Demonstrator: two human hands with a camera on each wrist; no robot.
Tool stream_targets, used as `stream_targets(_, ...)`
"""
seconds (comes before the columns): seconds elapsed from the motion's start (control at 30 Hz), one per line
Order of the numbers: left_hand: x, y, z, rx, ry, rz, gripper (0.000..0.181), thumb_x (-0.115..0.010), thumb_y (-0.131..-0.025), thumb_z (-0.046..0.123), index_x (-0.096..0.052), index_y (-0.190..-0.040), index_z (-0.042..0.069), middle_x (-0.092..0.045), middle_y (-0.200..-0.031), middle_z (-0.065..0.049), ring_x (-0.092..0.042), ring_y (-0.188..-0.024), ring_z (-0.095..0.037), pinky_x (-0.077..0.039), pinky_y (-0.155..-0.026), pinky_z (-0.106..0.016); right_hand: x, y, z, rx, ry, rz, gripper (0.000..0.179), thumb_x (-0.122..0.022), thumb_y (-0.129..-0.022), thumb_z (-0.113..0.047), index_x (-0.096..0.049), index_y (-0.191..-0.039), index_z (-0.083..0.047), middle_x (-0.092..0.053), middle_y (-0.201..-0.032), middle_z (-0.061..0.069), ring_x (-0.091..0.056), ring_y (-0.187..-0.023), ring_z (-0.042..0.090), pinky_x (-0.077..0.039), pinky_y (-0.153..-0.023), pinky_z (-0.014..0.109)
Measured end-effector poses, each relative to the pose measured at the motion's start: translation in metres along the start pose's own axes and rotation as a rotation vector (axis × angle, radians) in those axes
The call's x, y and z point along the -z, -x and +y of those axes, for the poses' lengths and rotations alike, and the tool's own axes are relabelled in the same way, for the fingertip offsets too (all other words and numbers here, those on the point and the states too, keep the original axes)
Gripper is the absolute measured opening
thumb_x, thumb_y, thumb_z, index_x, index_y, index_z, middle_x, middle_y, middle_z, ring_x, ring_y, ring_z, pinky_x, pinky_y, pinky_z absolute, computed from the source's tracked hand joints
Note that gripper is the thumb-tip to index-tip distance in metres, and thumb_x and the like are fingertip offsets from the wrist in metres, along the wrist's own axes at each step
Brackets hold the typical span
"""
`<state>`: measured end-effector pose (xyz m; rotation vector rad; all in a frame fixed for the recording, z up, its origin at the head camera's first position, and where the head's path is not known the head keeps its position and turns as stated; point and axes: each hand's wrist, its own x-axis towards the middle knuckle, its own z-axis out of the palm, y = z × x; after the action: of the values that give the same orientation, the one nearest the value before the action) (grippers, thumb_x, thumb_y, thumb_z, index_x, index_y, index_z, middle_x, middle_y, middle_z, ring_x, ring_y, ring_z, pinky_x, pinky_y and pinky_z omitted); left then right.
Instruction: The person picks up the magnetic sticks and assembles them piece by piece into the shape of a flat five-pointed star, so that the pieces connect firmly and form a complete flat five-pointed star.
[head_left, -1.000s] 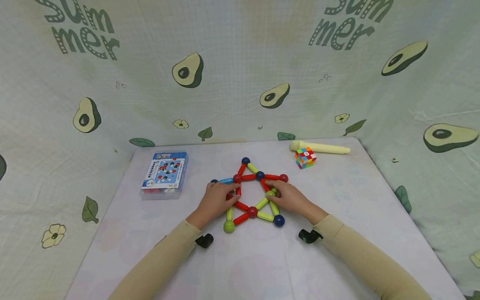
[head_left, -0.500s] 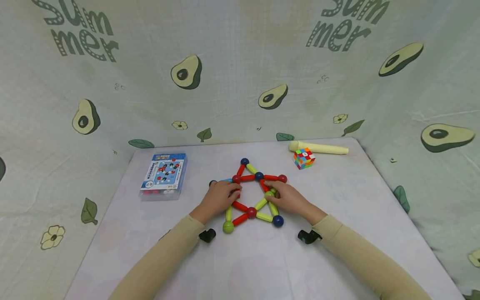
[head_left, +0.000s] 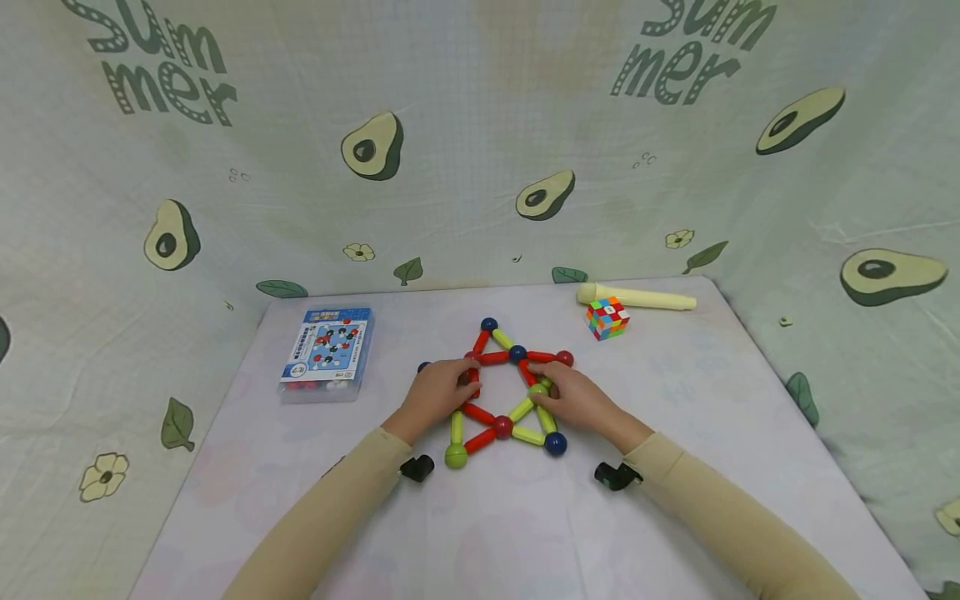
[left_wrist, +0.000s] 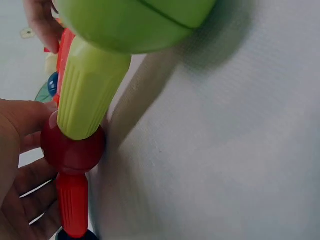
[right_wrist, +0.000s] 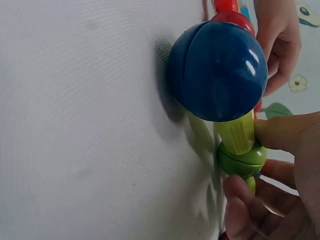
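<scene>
A star-like frame of toy rods and balls (head_left: 502,427) lies flat on the table in the head view. My left hand (head_left: 437,392) is at its left side, finger and thumb pinching a red rod (head_left: 474,382). In the left wrist view the thumb lies by a dark red ball (left_wrist: 73,145), the other fingers behind it. My right hand (head_left: 576,398) grips the frame's right side at a green ball (right_wrist: 243,159), thumb on one side and fingers on the other. A blue ball (right_wrist: 220,70) sits close to the right wrist camera. Part of the left side is hidden under my left hand.
A clear plastic box with a molecule picture (head_left: 326,354) lies at the back left. Towards the back right are a puzzle cube (head_left: 607,318) and a cream stick with a thick end (head_left: 641,297). A patterned cloth (head_left: 450,167) hangs behind the table.
My left hand has shifted slightly up and right along the frame, now covering the blue rod and part of the upper red ball. My right hand holds its place on the green ball.
</scene>
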<state>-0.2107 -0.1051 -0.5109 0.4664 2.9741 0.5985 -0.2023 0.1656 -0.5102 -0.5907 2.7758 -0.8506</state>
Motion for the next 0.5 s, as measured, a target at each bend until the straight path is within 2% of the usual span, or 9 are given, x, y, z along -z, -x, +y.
stream_targets(0.13, 0.004, 0.007, -0.009, -0.04, -0.009, 0.052, 0.034, -0.075, -0.092, 0.033, -0.073, -0.123, 0.02, -0.065, -0.088, 0.01, -0.058, -0.084, -0.013, -0.05, -0.082, -0.031, 0.006, -0.004, -0.007, 0.014, 0.051, 0.047, 0.048, -0.073, -0.095, -0.03, -0.062, -0.138, -0.012, -0.062, -0.125, 0.008, -0.057, -0.092, 0.019, -0.054, -0.082, 0.036)
stream_targets(0.27, 0.006, 0.017, -0.023, -0.072, -0.041, 0.09, 0.032, -0.078, -0.09, 0.036, -0.076, -0.117, 0.021, -0.071, -0.099, 0.01, -0.059, -0.104, -0.016, -0.044, -0.102, -0.044, 0.013, -0.012, -0.017, 0.09, 0.064, 0.06, 0.04, -0.073, -0.096, -0.025, -0.065, -0.133, -0.011, -0.065, -0.123, 0.009, -0.058, -0.102, 0.025, -0.053, -0.09, 0.041)
stream_targets(0.37, 0.006, 0.023, -0.034, -0.083, -0.037, 0.076, 0.033, -0.079, -0.089, 0.04, -0.076, -0.116, 0.023, -0.071, -0.106, 0.01, -0.056, -0.114, -0.017, -0.04, -0.108, -0.046, 0.017, -0.022, -0.026, 0.144, 0.059, 0.01, 0.039, -0.072, -0.096, -0.023, -0.066, -0.133, -0.012, -0.066, -0.123, 0.01, -0.057, -0.104, 0.026, -0.053, -0.09, 0.041)
stream_targets(0.5, 0.006, 0.029, -0.043, -0.121, 0.028, 0.069, 0.03, -0.08, -0.088, 0.038, -0.077, -0.114, 0.022, -0.072, -0.109, 0.01, -0.056, -0.116, -0.017, -0.039, -0.109, -0.047, 0.015, -0.039, -0.038, 0.2, 0.07, -0.103, 0.041, -0.072, -0.096, -0.022, -0.064, -0.136, -0.014, -0.065, -0.124, 0.008, -0.058, -0.103, 0.024, -0.053, -0.09, 0.038)
